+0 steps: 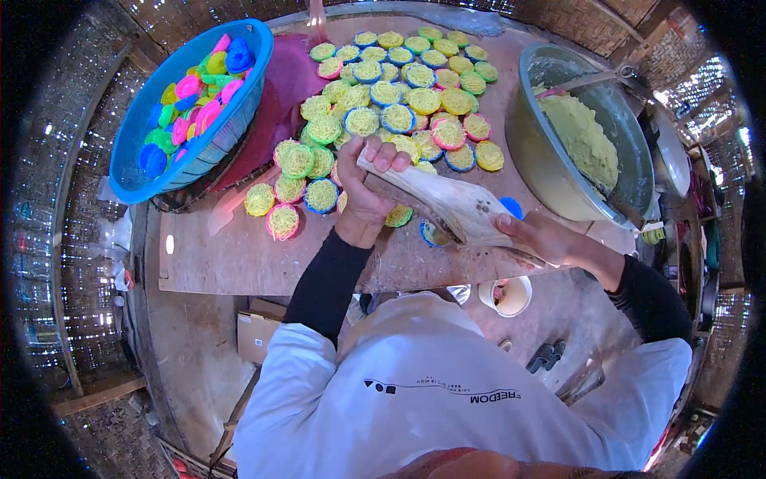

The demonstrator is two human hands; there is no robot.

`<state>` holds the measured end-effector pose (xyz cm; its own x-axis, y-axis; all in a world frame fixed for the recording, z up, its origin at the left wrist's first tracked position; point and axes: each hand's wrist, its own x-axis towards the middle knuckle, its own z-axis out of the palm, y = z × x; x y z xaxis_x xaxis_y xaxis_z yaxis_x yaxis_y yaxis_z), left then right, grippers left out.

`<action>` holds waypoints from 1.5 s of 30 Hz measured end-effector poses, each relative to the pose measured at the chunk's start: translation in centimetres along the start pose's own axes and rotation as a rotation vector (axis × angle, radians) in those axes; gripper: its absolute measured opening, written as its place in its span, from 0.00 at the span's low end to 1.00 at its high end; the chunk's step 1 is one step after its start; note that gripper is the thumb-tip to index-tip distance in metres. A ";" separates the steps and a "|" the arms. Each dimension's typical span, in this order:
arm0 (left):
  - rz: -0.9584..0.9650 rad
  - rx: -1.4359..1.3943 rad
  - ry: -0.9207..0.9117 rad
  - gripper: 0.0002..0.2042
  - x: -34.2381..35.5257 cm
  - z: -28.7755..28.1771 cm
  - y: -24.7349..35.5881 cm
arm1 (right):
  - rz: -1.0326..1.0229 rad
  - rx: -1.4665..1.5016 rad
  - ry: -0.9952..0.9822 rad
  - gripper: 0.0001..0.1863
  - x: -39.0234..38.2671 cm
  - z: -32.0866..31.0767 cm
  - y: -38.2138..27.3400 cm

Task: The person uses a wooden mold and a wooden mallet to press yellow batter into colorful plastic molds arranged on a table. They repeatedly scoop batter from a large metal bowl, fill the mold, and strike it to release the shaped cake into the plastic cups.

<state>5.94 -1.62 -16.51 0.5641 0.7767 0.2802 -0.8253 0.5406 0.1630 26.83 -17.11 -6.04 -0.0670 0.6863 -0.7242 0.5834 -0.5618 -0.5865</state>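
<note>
Both my hands grip a pale, worn wooden press, held slantwise over the near part of the table. My left hand is wrapped round its upper left end, fingers curled over the top. My right hand closes on the lower right end, thumb on top. Partly hidden under the press sits a small blue mould with some pale strands in it. Beyond and left of my hands, several coloured moulds hold nests of yellow-green dough strands. A blue mould lies close to my right hand.
A blue basket of bright moulds stands at the left. On the right, a large metal basin holds yellow-green dough and a long-handled utensil. Below the table edge are a white bucket and a cardboard box.
</note>
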 end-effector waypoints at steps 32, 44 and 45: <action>0.071 0.119 0.040 0.18 0.2 3.0 1.0 | -0.152 -0.481 0.410 0.35 1.7 1.1 1.6; -0.363 1.451 -0.049 0.20 -2.6 1.4 -2.9 | -0.303 -0.013 0.302 0.32 1.3 1.4 6.8; -0.344 1.533 -0.097 0.20 -2.7 0.3 -3.3 | -0.329 0.032 0.296 0.30 1.8 1.5 7.2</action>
<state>7.18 -5.58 -17.50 0.7688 0.6348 0.0770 0.0639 -0.1961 0.9785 29.70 -20.64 -12.16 -0.0078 0.9312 -0.3644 0.5445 -0.3017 -0.7826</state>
